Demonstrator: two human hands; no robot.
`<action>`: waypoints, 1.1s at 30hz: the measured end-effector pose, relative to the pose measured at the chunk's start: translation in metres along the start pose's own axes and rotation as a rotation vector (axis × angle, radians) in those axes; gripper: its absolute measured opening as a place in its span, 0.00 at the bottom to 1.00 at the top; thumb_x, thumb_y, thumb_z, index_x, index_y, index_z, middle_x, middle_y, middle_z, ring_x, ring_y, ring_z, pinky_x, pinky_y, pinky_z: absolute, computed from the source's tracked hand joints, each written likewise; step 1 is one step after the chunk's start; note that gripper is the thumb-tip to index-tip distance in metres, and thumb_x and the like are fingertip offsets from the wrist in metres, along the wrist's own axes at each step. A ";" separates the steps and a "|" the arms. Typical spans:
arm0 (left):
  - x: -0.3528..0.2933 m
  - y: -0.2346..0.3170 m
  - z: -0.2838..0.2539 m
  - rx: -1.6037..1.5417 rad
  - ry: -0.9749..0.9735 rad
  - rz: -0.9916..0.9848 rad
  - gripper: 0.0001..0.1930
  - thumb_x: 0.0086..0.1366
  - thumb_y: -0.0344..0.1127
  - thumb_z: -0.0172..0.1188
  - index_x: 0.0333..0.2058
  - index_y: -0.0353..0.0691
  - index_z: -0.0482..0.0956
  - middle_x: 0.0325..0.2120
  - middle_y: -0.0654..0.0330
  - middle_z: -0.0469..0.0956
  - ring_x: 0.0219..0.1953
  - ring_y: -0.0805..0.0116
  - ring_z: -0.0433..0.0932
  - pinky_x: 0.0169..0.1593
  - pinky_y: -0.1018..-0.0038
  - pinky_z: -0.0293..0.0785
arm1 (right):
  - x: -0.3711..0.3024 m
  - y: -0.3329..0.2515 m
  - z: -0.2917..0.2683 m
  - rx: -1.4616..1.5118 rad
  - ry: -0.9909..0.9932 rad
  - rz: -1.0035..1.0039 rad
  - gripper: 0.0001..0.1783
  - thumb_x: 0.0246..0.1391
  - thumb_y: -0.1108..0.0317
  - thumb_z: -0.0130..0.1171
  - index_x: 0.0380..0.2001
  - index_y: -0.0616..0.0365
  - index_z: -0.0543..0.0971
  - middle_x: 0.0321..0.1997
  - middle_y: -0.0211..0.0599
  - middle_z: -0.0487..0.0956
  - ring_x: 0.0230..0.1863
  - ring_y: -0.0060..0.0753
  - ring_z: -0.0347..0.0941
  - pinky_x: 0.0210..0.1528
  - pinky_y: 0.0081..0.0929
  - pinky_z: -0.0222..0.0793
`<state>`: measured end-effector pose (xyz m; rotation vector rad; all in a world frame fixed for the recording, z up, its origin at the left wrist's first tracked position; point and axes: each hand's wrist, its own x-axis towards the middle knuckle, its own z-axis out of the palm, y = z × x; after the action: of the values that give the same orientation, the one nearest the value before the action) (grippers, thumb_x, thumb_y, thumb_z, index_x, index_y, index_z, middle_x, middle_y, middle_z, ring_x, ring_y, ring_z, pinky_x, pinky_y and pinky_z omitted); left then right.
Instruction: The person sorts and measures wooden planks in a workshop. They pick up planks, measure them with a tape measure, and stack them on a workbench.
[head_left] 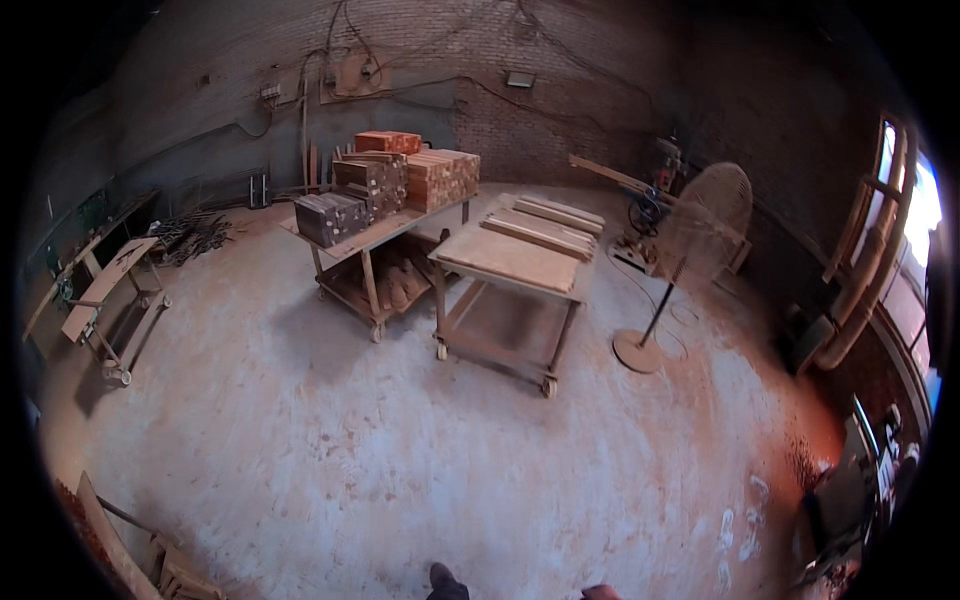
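A small sliver of what looks like my right hand (600, 593) shows at the bottom edge, right of the middle. Its fingers are mostly cut off, and nothing can be made out in it. My left hand is out of the picture. One dark shoe (441, 574) of mine shows on the floor to its left. Ahead, well apart from the hand, stands a wheeled cart (460, 246) with long wooden strips (548, 236) on its top. Behind it to the left, another wheeled cart (352, 242) carries stacked wood blocks (443, 180), some reddish, some dark.
A pedestal fan (715, 205) stands right of the carts, with cables on the floor. Behind it is a machine (665, 165). A low wheeled cart (108, 290) and a pile of dark scraps (190, 237) are at left. Boards (110, 530) fill the lower left corner.
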<state>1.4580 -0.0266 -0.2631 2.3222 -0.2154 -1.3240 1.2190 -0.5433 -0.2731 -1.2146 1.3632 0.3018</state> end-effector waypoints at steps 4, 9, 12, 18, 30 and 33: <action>0.080 0.046 -0.134 0.113 0.104 0.282 0.24 0.67 0.46 0.52 0.55 0.34 0.75 0.47 0.40 0.78 0.53 0.45 0.75 0.60 0.58 0.68 | 0.031 -0.065 0.000 0.099 0.113 0.094 0.19 0.62 0.56 0.48 0.47 0.61 0.72 0.39 0.47 0.79 0.29 0.42 0.76 0.27 0.41 0.77; 0.183 0.188 -0.362 -0.054 0.731 0.228 0.16 0.62 0.39 0.56 0.43 0.35 0.80 0.30 0.54 0.82 0.31 0.66 0.80 0.41 0.70 0.75 | 0.062 -0.226 0.045 0.108 0.116 0.013 0.14 0.59 0.62 0.47 0.34 0.62 0.76 0.28 0.44 0.77 0.23 0.37 0.73 0.23 0.38 0.73; 0.253 0.248 -0.429 -0.202 0.816 0.317 0.15 0.60 0.36 0.58 0.44 0.38 0.81 0.31 0.55 0.82 0.32 0.67 0.79 0.41 0.71 0.75 | 0.119 -0.312 0.067 0.195 0.091 -0.088 0.12 0.56 0.65 0.45 0.25 0.60 0.74 0.21 0.40 0.74 0.18 0.34 0.70 0.18 0.36 0.68; 0.319 0.268 -0.422 0.021 0.466 0.117 0.22 0.65 0.49 0.52 0.47 0.36 0.80 0.43 0.43 0.80 0.49 0.47 0.78 0.52 0.59 0.73 | 0.225 -0.546 0.112 0.132 -0.048 -0.289 0.13 0.59 0.66 0.53 0.29 0.67 0.77 0.26 0.42 0.79 0.25 0.35 0.77 0.32 0.33 0.78; 0.520 0.347 -0.538 -0.045 0.125 -0.032 0.19 0.67 0.47 0.49 0.34 0.37 0.79 0.31 0.44 0.80 0.35 0.46 0.78 0.39 0.55 0.73 | -0.003 -1.059 0.230 0.656 -1.234 -1.035 0.20 0.62 0.57 0.50 0.40 0.65 0.80 0.42 0.50 0.81 0.45 0.41 0.78 0.52 0.37 0.71; 0.613 0.372 -0.613 0.028 0.184 0.273 0.19 0.67 0.47 0.48 0.32 0.37 0.79 0.29 0.44 0.79 0.34 0.46 0.78 0.37 0.54 0.72 | -0.053 -1.128 0.257 0.656 -1.417 -0.981 0.30 0.60 0.43 0.53 0.46 0.62 0.78 0.49 0.54 0.78 0.51 0.47 0.75 0.50 0.44 0.74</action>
<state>2.3314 -0.3809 -0.3013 2.3215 -0.4742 -0.9759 2.2243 -0.7870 0.2478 -0.6477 -0.4058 -0.0451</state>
